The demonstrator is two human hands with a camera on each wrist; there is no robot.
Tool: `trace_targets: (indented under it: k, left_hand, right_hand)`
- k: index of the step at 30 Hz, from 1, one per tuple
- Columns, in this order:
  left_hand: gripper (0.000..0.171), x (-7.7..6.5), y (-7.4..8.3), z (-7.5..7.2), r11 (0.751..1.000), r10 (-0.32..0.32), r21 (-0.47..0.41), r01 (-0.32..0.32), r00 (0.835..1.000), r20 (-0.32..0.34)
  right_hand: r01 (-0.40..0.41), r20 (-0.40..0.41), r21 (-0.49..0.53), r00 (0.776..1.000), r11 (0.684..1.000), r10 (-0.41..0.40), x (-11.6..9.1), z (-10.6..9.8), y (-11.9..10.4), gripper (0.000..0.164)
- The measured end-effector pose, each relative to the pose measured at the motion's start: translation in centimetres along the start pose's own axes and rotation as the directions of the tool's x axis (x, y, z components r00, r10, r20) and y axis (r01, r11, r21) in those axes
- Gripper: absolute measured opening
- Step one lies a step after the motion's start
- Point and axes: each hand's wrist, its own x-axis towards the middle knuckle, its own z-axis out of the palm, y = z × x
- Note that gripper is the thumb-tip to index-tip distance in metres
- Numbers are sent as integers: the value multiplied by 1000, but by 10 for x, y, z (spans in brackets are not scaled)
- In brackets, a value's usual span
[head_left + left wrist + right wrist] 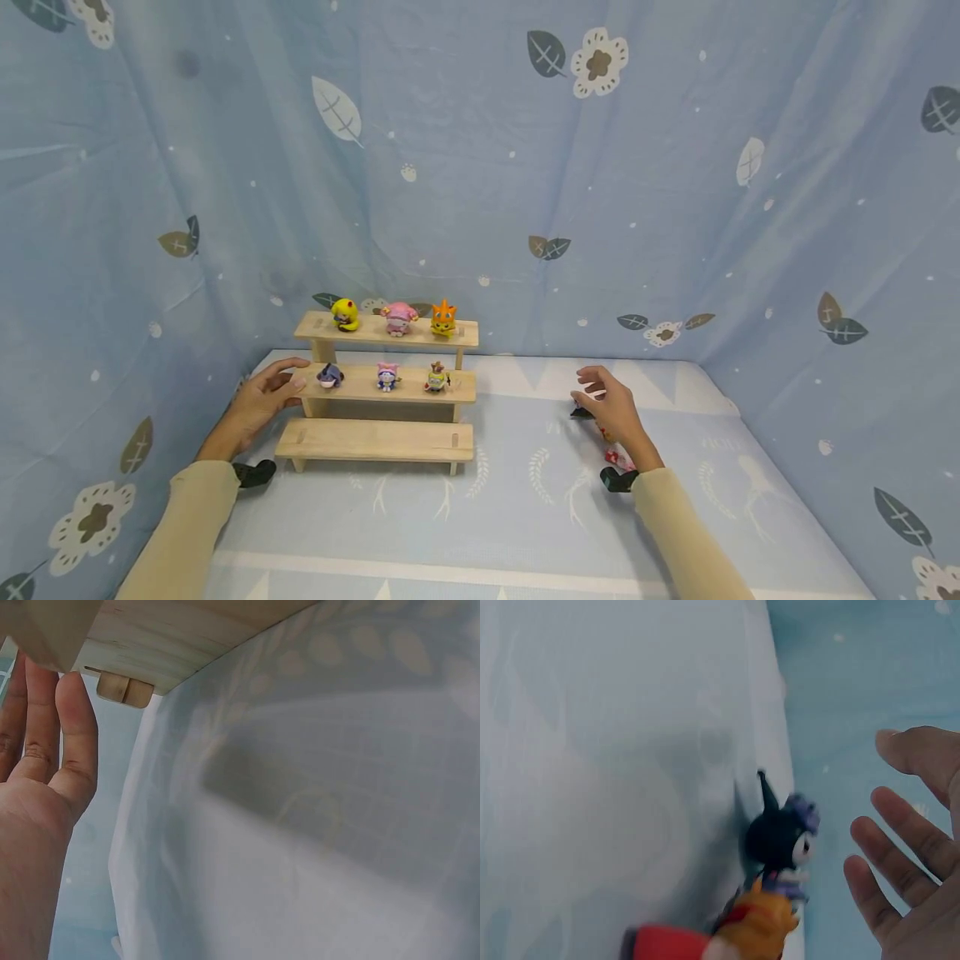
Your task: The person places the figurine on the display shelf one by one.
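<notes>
1. Touching the left end of a three-tier pale wooden shelf [375, 437], the left hand [258, 404] has its fingers extended against the plank; whether they pinch it, I cannot tell.
2. The right hand [611, 408] is spread loosely, grasping nothing, and apart from a black-headed toy figurine with a purple bow [771, 840] just beside it.
3. That figurine is on the pale blue patterned cloth [525, 533], right of the shelf, with an orange toy bear in red [756, 922] and a glossy red object [671, 943] next to it in a row.
4. A broad stretch of cloth separates the shelf's right end from the right hand; more runs in front of the shelf. The far edge of the cloth meets a blue leaf-print curtain [480, 167] close behind the top tier, and the curtain's left side stands near the left hand.
5. The top tier bears yellow, pink and orange figurines; the middle tier bears grey-blue, purple-and-pink and yellow-green ones.
6. In the head view, the right hand and wrist partly cover the row on the cloth. The right wrist view cuts the red object off at its bottom edge, blurred.
7. Some left fingertips are hidden behind wood in the left wrist view, where the shelf is mostly cut off.
</notes>
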Motion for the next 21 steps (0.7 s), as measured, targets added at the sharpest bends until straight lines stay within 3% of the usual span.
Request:
trace_targets:
  k: [9, 16, 21]
  left_hand:
    - [56, -2, 4, 1, 1000, -7, 0, 7, 1000, -4]
    - [58, -3, 4, 1, 1000, -22, 1, 22, 1000, -3]
    - [64, -2, 4, 1, 1000, -15, -8, 15, 1000, 18]
  right_hand:
    - [-138, 130, -63, 981, 988, 145, 0, -10, 21, 42]
    - [-94, 201, -155, 972, 983, 124, 1, -12, 22, 20]
    - [-96, 205, -182, 970, 979, 133, 1, -11, 23, 17]
